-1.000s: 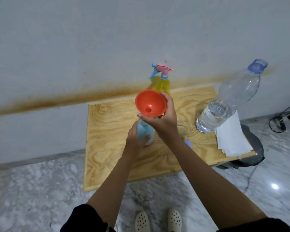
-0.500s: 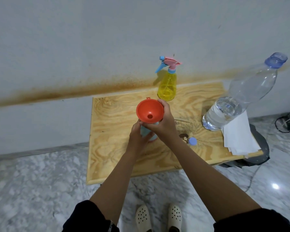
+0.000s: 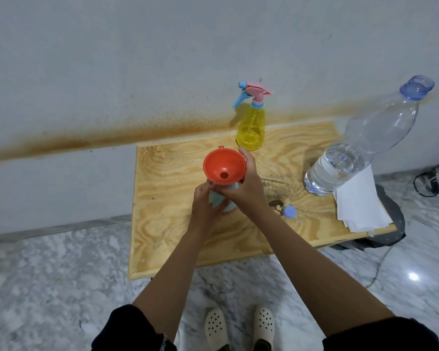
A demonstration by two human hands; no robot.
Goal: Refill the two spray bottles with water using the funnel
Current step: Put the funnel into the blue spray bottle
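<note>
Right hand (image 3: pixel 246 191) grips funnel (image 3: pixel 224 169) — left hand (image 3: pixel 206 206) steadies blue bottle (image 3: pixel 219 198).

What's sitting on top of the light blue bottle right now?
An orange funnel sits over the light blue bottle, held at its rim by the right hand. The left hand wraps the bottle. The bottle's neck and the funnel's spout are covered, so how far it is seated can't be seen.

bare forearms (image 3: pixel 178 269), dark short sleeves (image 3: pixel 127 330), cream perforated clogs (image 3: pixel 217 328)
</note>
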